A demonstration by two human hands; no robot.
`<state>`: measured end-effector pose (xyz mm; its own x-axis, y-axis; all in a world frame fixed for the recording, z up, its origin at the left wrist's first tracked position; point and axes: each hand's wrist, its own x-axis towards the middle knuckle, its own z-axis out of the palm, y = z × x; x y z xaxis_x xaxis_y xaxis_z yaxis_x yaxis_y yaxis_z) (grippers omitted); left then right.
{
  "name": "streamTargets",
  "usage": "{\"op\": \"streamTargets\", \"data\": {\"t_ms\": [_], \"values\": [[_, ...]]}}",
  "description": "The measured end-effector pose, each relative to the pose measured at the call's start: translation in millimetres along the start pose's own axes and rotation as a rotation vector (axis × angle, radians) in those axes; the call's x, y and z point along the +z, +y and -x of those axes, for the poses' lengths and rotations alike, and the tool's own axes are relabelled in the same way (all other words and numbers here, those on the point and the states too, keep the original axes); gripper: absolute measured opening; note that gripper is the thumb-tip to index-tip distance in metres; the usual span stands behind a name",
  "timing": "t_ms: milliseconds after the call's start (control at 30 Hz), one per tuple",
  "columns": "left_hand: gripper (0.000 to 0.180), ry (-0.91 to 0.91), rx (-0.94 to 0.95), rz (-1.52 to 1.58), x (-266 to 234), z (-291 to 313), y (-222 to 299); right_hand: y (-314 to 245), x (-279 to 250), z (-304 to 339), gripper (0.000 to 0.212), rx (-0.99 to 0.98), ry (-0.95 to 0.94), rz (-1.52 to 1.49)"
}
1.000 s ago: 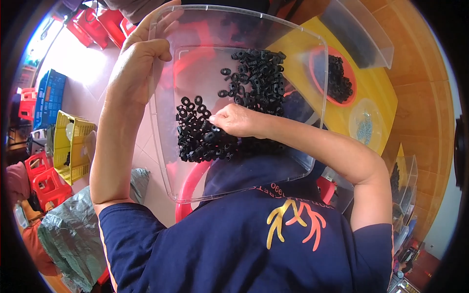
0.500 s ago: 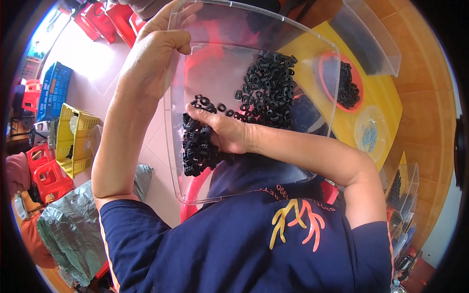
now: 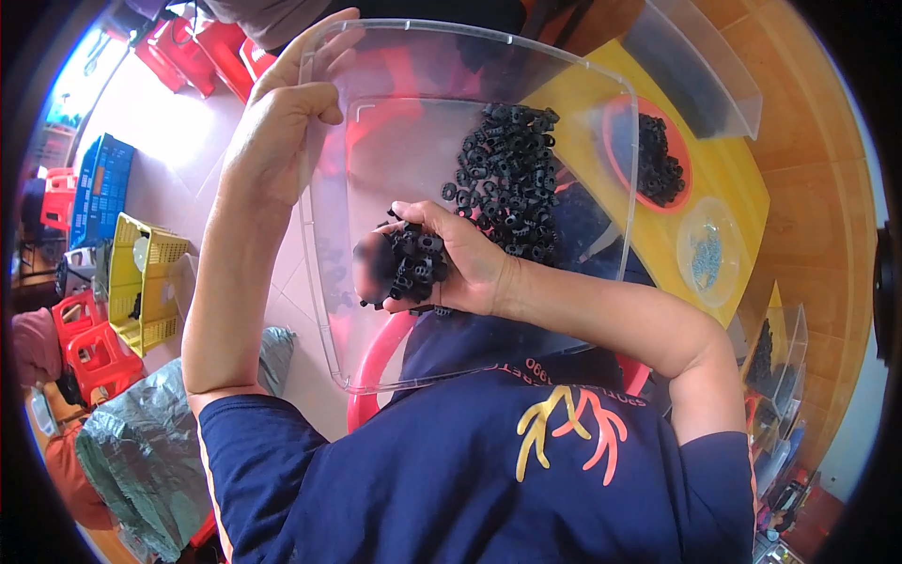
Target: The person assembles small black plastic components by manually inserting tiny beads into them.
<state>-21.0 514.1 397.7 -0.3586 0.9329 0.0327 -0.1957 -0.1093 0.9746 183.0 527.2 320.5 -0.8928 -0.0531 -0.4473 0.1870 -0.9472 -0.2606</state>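
Left grip (image 3: 271,143) clamped on bin (image 3: 404,150); right grip (image 3: 474,268) curled round black parts (image 3: 415,265); red lettering (image 3: 535,366) on shirt (image 3: 413,470)

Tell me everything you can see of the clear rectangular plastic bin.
The clear rectangular plastic bin has rounded corners and a pale rim. Its open side faces the viewer. The bare left hand grips its upper left edge; the bare right hand, cupping small black plastic-looking pieces with holes, is over its base. More such pieces lie heaped toward its right.
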Motion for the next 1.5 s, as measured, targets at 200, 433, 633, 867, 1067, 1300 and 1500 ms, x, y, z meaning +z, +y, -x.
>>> {"op": "streamTargets", "data": {"t_ms": [200, 433, 633, 867, 1067, 1300, 1500], "values": [[0.080, 0.032, 0.000, 0.092, 9, -3, 1, -5, 11, 39, 0.045, -0.053, 0.160, -0.092], [0.088, -0.035, 0.025, -0.079, 23, -19, -11, -38, 30, 94, 0.042, -0.226, 0.101, -0.263], [0.091, 0.011, -0.020, 0.030, 57, -20, 0, -89, 35, 157, 0.043, -0.517, -0.011, -0.304], [0.098, 0.116, -0.053, 0.089, 70, -20, 0, -116, 18, 210, 0.036, -0.688, 0.054, -0.383], [0.099, -0.004, -0.035, -0.036, 50, -24, -7, -170, -41, 254, 0.035, -0.892, -0.033, -0.529], [0.097, 0.099, -0.062, 0.136, 67, -25, -3, -236, -141, 277, 0.037, -0.936, 0.439, -0.397], [0.096, -0.020, -0.031, -0.052, 47, -31, -13, -253, -153, 274, 0.032, -0.790, 0.693, -0.239]]}}
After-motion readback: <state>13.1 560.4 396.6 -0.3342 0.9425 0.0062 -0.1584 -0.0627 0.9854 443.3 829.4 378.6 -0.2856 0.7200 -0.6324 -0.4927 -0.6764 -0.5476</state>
